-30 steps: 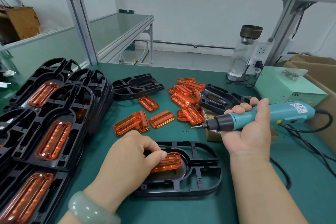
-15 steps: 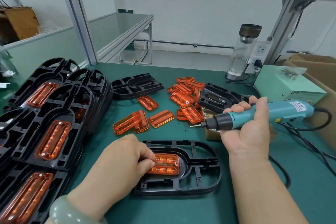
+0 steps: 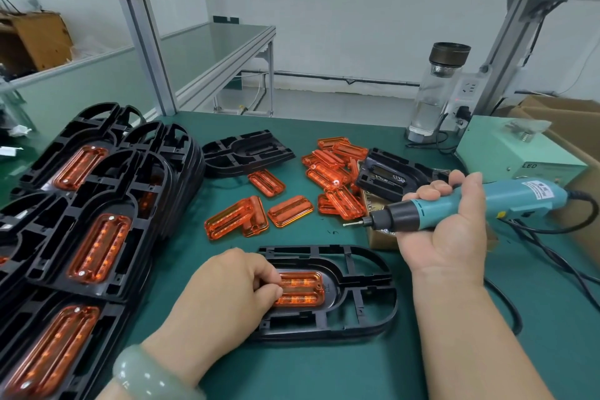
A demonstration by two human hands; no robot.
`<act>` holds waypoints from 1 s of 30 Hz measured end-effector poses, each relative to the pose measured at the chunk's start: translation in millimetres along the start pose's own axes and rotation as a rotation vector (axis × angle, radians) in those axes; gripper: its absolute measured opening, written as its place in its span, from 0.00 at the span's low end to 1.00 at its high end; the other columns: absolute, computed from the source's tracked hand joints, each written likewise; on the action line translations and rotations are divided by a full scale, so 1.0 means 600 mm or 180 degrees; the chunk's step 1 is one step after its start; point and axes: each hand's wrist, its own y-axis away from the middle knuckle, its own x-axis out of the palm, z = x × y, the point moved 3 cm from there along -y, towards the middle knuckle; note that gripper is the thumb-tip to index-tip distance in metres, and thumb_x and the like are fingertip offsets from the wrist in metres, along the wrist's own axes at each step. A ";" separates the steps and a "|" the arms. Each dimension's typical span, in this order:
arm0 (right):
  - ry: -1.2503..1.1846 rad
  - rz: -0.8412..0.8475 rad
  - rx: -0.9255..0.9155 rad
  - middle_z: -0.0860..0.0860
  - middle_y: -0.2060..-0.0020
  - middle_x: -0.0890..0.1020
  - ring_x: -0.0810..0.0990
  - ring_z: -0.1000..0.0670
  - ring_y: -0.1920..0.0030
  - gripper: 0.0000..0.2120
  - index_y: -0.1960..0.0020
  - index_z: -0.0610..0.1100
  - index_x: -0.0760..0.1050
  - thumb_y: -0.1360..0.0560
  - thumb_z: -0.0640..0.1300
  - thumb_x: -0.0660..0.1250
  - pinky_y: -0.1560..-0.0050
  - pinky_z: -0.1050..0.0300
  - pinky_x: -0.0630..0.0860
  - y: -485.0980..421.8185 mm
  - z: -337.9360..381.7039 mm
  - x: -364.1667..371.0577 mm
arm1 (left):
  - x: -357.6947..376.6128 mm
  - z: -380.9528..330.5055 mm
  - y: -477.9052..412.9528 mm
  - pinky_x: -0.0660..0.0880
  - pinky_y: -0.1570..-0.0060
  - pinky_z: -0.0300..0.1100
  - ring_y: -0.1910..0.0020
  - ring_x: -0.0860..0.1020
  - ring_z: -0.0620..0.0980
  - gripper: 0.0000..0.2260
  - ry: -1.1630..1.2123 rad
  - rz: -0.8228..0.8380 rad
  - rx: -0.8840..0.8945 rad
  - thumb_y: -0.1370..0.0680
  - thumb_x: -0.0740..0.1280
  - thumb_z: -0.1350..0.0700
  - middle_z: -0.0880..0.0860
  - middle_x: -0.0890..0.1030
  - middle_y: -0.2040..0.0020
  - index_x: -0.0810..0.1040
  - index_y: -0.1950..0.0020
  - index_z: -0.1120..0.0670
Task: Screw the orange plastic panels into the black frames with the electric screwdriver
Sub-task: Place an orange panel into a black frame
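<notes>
One step short of driving screws, from the head view: seating the orange panel (image 3: 303,289) in the pocket of the black frame (image 3: 373,312) lying near centre on the green bench (image 3: 324,373), pinching its left end with the curled fingers and thumb of the left hand (image 3: 227,295). Gripping the electric screwdriver (image 3: 519,198) in the right hand (image 3: 444,237), fingers wrapped around the barrel, holding it level, just beyond the frame's far right, bit (image 3: 352,223) pointing left, clear of the panel. Judging next: tipping the bit down onto a screw hole at the panel's end while pressing the panel flat; spotting no screw yet.
</notes>
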 end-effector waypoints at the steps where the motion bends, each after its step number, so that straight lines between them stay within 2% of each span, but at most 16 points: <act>1: 0.0001 -0.0002 -0.0010 0.57 0.70 0.73 0.72 0.57 0.72 0.07 0.55 0.49 0.72 0.23 0.52 0.67 0.65 0.64 0.72 0.000 0.001 0.000 | 0.001 0.000 -0.002 0.66 0.68 0.27 0.64 0.74 0.36 0.06 0.0013 0.0009 0.0000 0.28 0.70 0.47 0.43 0.78 0.67 0.76 0.64 0.40; 7: -0.0015 0.0018 -0.0064 0.56 0.70 0.73 0.71 0.57 0.73 0.06 0.54 0.49 0.72 0.22 0.50 0.66 0.65 0.64 0.72 0.000 0.008 -0.001 | -0.007 0.002 -0.009 0.68 0.68 0.28 0.64 0.75 0.34 0.02 0.0248 0.0288 -0.0027 0.28 0.70 0.43 0.40 0.79 0.66 0.80 0.60 0.39; 9: -0.0037 0.0025 -0.0088 0.56 0.70 0.73 0.71 0.57 0.73 0.06 0.55 0.48 0.72 0.22 0.48 0.65 0.66 0.64 0.72 -0.001 0.012 -0.001 | -0.016 -0.002 -0.016 0.67 0.66 0.29 0.62 0.75 0.31 0.02 0.0386 0.0173 -0.0004 0.29 0.69 0.42 0.33 0.78 0.64 0.79 0.60 0.38; 11: -0.0039 0.0015 -0.0102 0.56 0.70 0.72 0.70 0.57 0.73 0.05 0.55 0.48 0.72 0.22 0.47 0.65 0.67 0.65 0.72 -0.001 0.015 -0.001 | -0.025 -0.014 -0.028 0.67 0.66 0.27 0.61 0.74 0.28 0.01 0.0498 -0.0015 0.0071 0.28 0.69 0.43 0.33 0.78 0.64 0.78 0.59 0.38; 13: -0.0048 -0.0002 -0.0105 0.56 0.70 0.72 0.70 0.56 0.73 0.04 0.55 0.47 0.72 0.22 0.46 0.64 0.67 0.65 0.71 -0.002 0.018 0.000 | -0.029 -0.036 -0.048 0.66 0.66 0.25 0.60 0.73 0.26 0.02 0.0529 -0.0169 0.0235 0.27 0.68 0.46 0.35 0.77 0.66 0.78 0.58 0.38; 16: -0.0071 -0.0042 -0.0157 0.55 0.70 0.71 0.69 0.56 0.73 0.06 0.58 0.47 0.71 0.22 0.44 0.64 0.66 0.64 0.69 -0.004 0.026 -0.002 | -0.024 -0.079 -0.091 0.64 0.64 0.22 0.62 0.72 0.26 0.05 0.0496 -0.0249 0.0603 0.24 0.66 0.49 0.32 0.74 0.63 0.80 0.51 0.41; 20: -0.0208 -0.0016 -0.0192 0.56 0.71 0.70 0.69 0.57 0.74 0.04 0.55 0.48 0.72 0.22 0.44 0.61 0.65 0.63 0.69 -0.009 0.036 -0.004 | -0.002 -0.138 -0.147 0.64 0.61 0.19 0.65 0.72 0.30 0.09 0.0429 -0.0038 0.1100 0.23 0.65 0.53 0.37 0.79 0.59 0.81 0.45 0.45; 22: -0.0240 0.0002 -0.0191 0.56 0.71 0.70 0.69 0.57 0.74 0.04 0.55 0.48 0.72 0.21 0.44 0.60 0.66 0.63 0.70 -0.012 0.038 -0.005 | 0.011 -0.164 -0.167 0.63 0.58 0.22 0.61 0.73 0.34 0.10 0.0263 0.0154 0.1329 0.22 0.64 0.54 0.41 0.82 0.54 0.80 0.43 0.46; 24: -0.0221 0.0012 -0.0204 0.56 0.71 0.70 0.69 0.57 0.75 0.05 0.55 0.48 0.72 0.21 0.44 0.59 0.66 0.64 0.69 -0.014 0.038 -0.004 | 0.024 -0.186 -0.183 0.62 0.55 0.27 0.53 0.76 0.41 0.11 -0.0008 0.0414 0.1509 0.22 0.63 0.55 0.45 0.82 0.48 0.80 0.41 0.47; 26: -0.0196 0.0035 -0.0192 0.56 0.72 0.70 0.69 0.57 0.75 0.05 0.54 0.48 0.72 0.21 0.44 0.59 0.66 0.64 0.69 -0.016 0.036 -0.003 | 0.035 -0.204 -0.193 0.68 0.50 0.33 0.48 0.77 0.47 0.11 -0.0281 0.0673 0.1651 0.22 0.64 0.55 0.48 0.82 0.46 0.80 0.41 0.48; 28: -0.0175 0.0066 -0.0165 0.56 0.72 0.70 0.69 0.57 0.75 0.06 0.54 0.49 0.73 0.21 0.44 0.58 0.66 0.64 0.68 -0.015 0.033 -0.003 | 0.045 -0.216 -0.197 0.74 0.48 0.43 0.49 0.78 0.51 0.11 -0.0523 0.0895 0.1761 0.22 0.64 0.55 0.50 0.82 0.47 0.80 0.41 0.49; 30: -0.0141 0.0081 -0.0147 0.57 0.72 0.70 0.69 0.57 0.75 0.06 0.54 0.49 0.73 0.21 0.44 0.58 0.66 0.63 0.68 -0.015 0.031 -0.003 | 0.051 -0.225 -0.199 0.75 0.53 0.46 0.54 0.77 0.53 0.12 -0.0806 0.1070 0.1812 0.22 0.64 0.58 0.52 0.82 0.51 0.80 0.42 0.48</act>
